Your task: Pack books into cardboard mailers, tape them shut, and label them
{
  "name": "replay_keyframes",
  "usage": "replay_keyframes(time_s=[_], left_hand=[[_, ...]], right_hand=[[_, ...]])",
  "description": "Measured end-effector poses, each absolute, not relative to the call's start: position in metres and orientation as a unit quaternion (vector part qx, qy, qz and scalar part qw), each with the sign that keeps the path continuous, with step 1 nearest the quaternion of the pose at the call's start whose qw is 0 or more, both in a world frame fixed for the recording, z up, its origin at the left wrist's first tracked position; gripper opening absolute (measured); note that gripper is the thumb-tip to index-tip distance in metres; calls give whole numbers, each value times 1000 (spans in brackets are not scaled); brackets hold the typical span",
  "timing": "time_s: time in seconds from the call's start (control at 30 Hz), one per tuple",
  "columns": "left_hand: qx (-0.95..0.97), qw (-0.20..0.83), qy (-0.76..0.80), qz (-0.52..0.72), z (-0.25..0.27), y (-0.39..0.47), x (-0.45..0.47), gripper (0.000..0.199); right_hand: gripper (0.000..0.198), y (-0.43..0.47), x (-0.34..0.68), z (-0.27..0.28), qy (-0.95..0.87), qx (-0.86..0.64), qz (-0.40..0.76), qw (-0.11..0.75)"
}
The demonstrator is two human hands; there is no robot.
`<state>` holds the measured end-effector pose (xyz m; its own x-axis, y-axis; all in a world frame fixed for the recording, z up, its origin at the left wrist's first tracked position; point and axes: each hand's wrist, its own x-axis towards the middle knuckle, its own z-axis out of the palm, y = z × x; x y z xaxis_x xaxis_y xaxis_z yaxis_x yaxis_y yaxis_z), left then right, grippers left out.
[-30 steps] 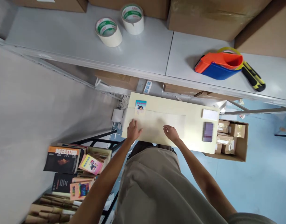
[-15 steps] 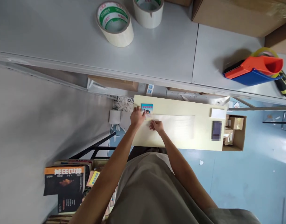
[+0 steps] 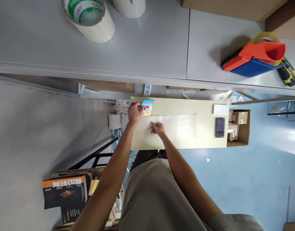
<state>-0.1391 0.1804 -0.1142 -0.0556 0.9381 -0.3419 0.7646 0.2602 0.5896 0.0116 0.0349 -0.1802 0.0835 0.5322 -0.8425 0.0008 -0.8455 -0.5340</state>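
Observation:
A small book (image 3: 147,108) with a bright blue and yellow picture cover is gripped at its left edge by my left hand (image 3: 134,113). It is tilted slightly over the back left part of the cream table (image 3: 176,107). Across the table lies a translucent, ridged sheet of plastic wrap (image 3: 181,125). My right hand (image 3: 158,128) is over the left part of this wrap, its thumb and fingers closed together at the sheet; exactly how the film sits between the fingertips is too small to see.
A white roll (image 3: 115,122) stands left of the table. At its right end are a white box (image 3: 221,109), a blurred dark object (image 3: 220,127) and a carton (image 3: 245,128) of parcels. The grey shelf (image 3: 149,48) above holds tape rolls (image 3: 96,29) and an orange-blue tape dispenser (image 3: 254,59).
My left hand has lifted and turned the book, now tilted, and its cover shows more fully. My right hand has stayed at the wrap with little movement. The whole view has shifted slightly.

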Motion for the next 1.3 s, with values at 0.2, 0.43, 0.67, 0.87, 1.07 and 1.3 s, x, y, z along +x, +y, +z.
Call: replay_keyframes(time_s=[0.2, 0.43, 0.67, 0.87, 1.07, 1.3], left_hand=[[611, 332, 664, 276, -55, 144, -114, 22], [459, 543, 643, 284, -51, 35, -50, 48], [382, 626, 640, 231, -111, -25, 36, 60], [397, 581, 672, 231, -143, -13, 66, 51], [453, 500, 712, 196, -167, -1, 61, 20], [418, 486, 742, 196, -178, -3, 62, 21]], right_hand=[[47, 35, 21, -182, -235, -648, 689, 224], [48, -3, 120, -167, -164, -542, 744, 355], [63, -83, 245, -137, -207, -582, 711, 336], [53, -72, 262, -149, -296, -651, 617, 327], [24, -60, 291, -147, -410, -708, 524, 237], [25, -82, 323, -131, -428, -797, 407, 130]])
